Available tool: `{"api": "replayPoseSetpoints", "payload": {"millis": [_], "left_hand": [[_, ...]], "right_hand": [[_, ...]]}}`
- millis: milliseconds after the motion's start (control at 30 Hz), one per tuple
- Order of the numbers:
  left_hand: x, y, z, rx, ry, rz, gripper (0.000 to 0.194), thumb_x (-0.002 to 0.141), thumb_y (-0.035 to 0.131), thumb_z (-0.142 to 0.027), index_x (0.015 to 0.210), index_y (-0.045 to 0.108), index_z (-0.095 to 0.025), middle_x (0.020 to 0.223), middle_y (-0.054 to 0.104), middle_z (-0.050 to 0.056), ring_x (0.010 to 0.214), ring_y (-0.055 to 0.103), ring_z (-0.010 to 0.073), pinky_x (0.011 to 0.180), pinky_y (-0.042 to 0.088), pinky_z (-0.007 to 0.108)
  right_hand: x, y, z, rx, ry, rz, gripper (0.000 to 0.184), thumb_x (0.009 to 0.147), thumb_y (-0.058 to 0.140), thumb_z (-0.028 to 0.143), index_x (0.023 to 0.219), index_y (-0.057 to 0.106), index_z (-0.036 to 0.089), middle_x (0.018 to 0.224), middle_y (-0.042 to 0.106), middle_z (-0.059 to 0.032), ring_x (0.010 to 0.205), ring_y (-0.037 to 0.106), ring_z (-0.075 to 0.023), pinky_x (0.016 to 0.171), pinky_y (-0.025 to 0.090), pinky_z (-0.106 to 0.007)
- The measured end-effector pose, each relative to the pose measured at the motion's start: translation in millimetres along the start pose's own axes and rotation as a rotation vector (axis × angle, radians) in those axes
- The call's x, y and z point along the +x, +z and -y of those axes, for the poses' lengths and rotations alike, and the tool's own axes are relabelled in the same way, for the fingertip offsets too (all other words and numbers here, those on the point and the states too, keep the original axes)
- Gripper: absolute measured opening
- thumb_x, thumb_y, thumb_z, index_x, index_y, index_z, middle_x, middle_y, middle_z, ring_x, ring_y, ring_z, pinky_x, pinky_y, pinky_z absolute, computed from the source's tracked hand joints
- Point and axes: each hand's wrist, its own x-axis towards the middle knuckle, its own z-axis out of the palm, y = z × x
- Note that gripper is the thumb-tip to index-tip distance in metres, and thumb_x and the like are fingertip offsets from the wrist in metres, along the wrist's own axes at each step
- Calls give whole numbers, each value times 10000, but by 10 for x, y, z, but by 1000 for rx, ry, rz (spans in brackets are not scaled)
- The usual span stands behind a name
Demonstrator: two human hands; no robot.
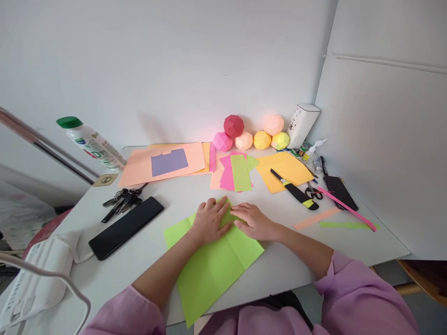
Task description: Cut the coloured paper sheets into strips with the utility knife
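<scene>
A lime green sheet of paper [213, 265] with crease lines lies tilted on the table, its lowest corner over the front edge. My left hand [210, 220] rests on its upper part, fingers stretched and apart. Close beside it, my right hand [254, 221] touches the paper's upper right side with fingers extended and thumb apart. Neither palm shows, and my hands hide part of the sheet's far edge. Just beyond them are a light green paper strip [240, 173] and pink paper pieces [226, 173].
Left are a black phone-like slab [126, 228], keys [127, 201], a bottle [92, 145] and a white power strip [49, 270]. Several faceted paper balls [233, 126] stand by the wall. A utility knife [296, 190], scissors [310, 191] and paper strips [349, 225] lie right.
</scene>
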Motion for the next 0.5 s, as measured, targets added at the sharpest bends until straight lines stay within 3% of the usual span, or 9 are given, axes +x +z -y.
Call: {"api": "replayPoseSetpoints", "payload": {"millis": [233, 500], "left_hand": [[36, 24, -4, 30, 7, -13, 547, 905, 344, -485, 1326, 492, -169, 1435, 451, 78, 1056, 459, 310, 818, 387, 438], [25, 15, -13, 40, -7, 32, 566, 906, 342, -473, 1364, 449, -159, 1464, 408, 86, 1104, 437, 321, 830, 370, 445]], "right_hand": [[64, 156, -81, -211, -123, -134, 315, 908, 455, 202, 1169, 602, 103, 1284, 578, -137, 1166, 463, -275, 945, 416, -468], [-448, 61, 81, -298, -193, -80, 380, 914, 451, 273, 1201, 570, 54, 1244, 582, -180, 1163, 471, -287, 966, 419, -451]]}}
